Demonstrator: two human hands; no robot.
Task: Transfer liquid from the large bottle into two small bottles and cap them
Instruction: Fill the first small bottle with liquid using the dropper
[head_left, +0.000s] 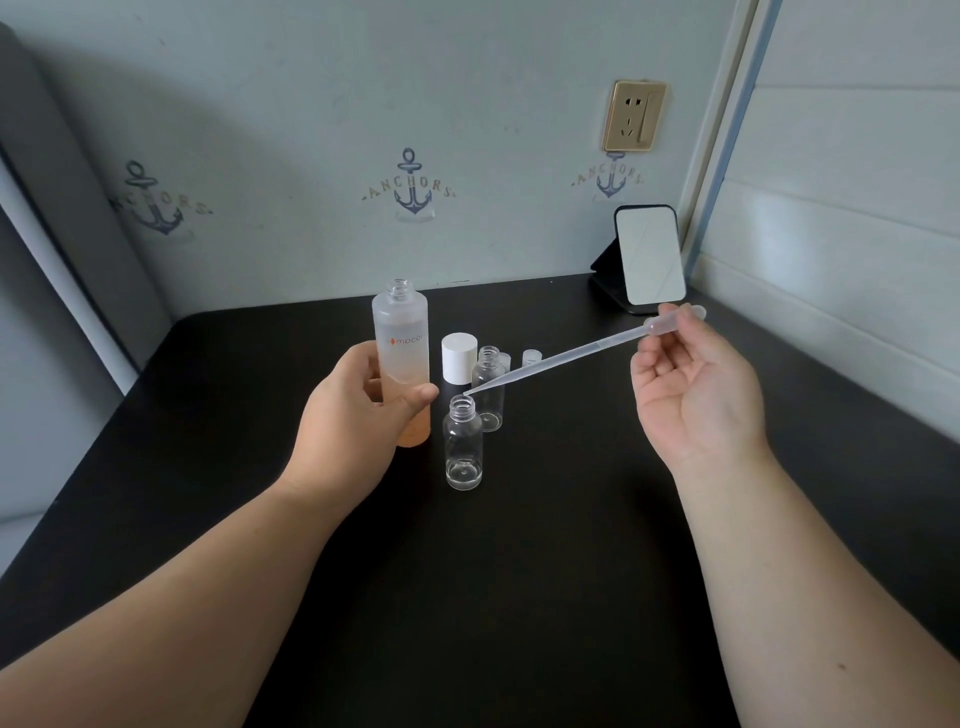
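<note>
Frosted plastic with a peach-orange liquid in its lower part, the large bottle stands upright and uncapped on the black table, with orange lettering on its side. The left hand grips it around the middle, thumb across the front and fingers curled behind.

Just to its right, and a little nearer the camera, stands a small clear bottle, open at the neck; whether it holds any liquid cannot be told. The tip of a translucent plastic pipette sits right at that bottle's rim. The pipette slants up and to the right to its bulb, which the right hand pinches between thumb and fingertips, palm turned toward the camera and the other fingers loosely curled.

Behind the near bottle stands a second small clear bottle, also open, with the pipette stem crossing in front of it. The large bottle's white cap stands on the table between the large bottle and this second small bottle. Two small clear caps lie just beyond, partly hidden by the second bottle and the pipette.

Further back at the right, a small black-framed mirror leans on its stand near the wall corner. The pale wall carries anchor motifs, and a gold-framed wall socket is above the mirror.
</note>
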